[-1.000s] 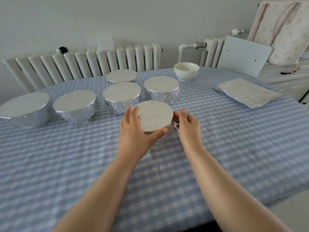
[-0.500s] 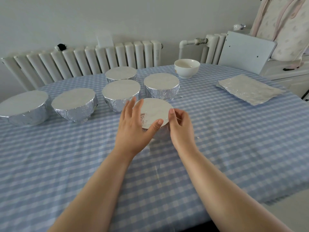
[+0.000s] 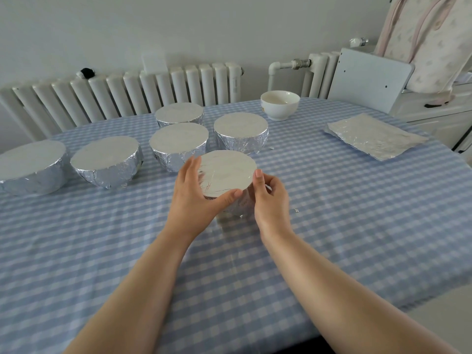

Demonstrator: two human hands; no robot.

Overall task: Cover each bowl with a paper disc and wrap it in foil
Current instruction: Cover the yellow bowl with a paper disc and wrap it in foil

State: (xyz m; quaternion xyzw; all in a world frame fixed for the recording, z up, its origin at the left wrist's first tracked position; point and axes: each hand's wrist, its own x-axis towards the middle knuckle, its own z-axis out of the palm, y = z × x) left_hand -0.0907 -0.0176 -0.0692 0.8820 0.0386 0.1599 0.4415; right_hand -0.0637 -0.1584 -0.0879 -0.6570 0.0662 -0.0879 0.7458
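Five wrapped bowls (image 3: 178, 146) sit finished toward the far left of the table (image 3: 357, 213), each with a flat pale top and crinkled foil sides. A sixth, the bowl in hand (image 3: 227, 172), stands near the table's middle, just in front of that group.

Left hand (image 3: 196, 192): fingers spread along the bowl's left side, thumb curled round the near rim, so it grips and steadies the bowl. Right hand (image 3: 268, 195): fingers curled against the right side, forefinger tip at the rim, pressing the foil against the wall. I cannot tell how tightly either hand holds.

I judge the step to be the last of the wrap on this bowl: smoothing and tucking foil round the sides. The near foil by the base looks loose.

One bare white bowl (image 3: 280, 104) remains at the far edge, well apart from the hands. A stack of foil sheets (image 3: 375, 136) lies to the right. I see no loose paper disc.

Next move, in my judgement: press the remaining foil flat, release, set the bowl with the others, then reach for the bare bowl and a fresh sheet.
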